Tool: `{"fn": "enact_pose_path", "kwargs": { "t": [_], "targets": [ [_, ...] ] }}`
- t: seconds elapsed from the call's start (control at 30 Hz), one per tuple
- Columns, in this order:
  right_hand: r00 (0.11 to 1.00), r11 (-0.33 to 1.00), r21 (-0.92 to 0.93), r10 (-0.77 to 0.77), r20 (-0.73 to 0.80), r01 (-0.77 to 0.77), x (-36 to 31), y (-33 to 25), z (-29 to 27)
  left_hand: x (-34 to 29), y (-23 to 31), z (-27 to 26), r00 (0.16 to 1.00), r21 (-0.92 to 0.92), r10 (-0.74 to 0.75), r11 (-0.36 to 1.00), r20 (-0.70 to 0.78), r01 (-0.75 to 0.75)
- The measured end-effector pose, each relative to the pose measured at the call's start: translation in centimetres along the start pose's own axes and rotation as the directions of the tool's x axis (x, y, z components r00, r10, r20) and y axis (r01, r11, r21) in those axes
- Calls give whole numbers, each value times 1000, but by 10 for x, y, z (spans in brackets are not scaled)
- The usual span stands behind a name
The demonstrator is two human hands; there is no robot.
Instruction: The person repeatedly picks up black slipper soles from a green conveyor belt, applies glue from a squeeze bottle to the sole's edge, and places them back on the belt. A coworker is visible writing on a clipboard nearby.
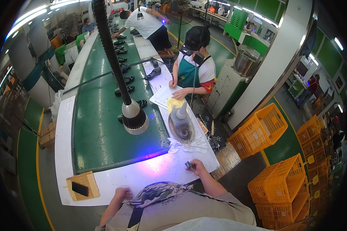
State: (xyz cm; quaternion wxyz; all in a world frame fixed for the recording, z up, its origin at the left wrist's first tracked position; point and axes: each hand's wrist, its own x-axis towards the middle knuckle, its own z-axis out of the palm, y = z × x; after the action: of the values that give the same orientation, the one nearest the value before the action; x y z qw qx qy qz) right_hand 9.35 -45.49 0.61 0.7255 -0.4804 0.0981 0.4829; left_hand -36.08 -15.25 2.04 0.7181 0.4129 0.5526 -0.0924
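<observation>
Where the white tabletop curves around the near end of a green conveyor belt, a violet-pink glow lies on its surface, below a lamp-like metal head on a dark flexible hose. Dark shoes sit along the belt. A phone rests on a piece of cardboard at the left corner; orange crates stand right of the table. Across the table, a co-worker leans over paper sheets whose writing is too small to read; a carton on the floor at left carries dark, illegible print. The person's right hand, forearm angled up from below, pinches a small dark object between thumb and fingers, just over the table's near edge at right. The left hand is loosely curled by that edge; whether it grips anything cannot be told.
</observation>
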Motion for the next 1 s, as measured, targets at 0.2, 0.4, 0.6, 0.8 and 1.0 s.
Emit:
{"fn": "enact_pose_path", "kwargs": {
  "t": [0.2,0.4,0.6,0.8,1.0],
  "targets": [
    [1000,1000,16,8,-20,-8,-4,-3,6,-2,2,1,1000,20,2,1000,-16,-1],
    [1000,1000,7,17,17,-17,0,-1,0,-2,2,1,1000,-2,-5,1000,-15,5],
    [999,1000,20,15,35,-16,0,0,-3,-1,-1,0,1000,-56,6,998,-10,-6],
    [998,999,40,29,48,-31,4,1,-6,3,-5,-2,1000,-82,6,997,-21,-8],
    [999,999,44,15,52,-18,5,2,-7,1,-4,0,999,-86,17,996,-29,-19]
  ]
}}
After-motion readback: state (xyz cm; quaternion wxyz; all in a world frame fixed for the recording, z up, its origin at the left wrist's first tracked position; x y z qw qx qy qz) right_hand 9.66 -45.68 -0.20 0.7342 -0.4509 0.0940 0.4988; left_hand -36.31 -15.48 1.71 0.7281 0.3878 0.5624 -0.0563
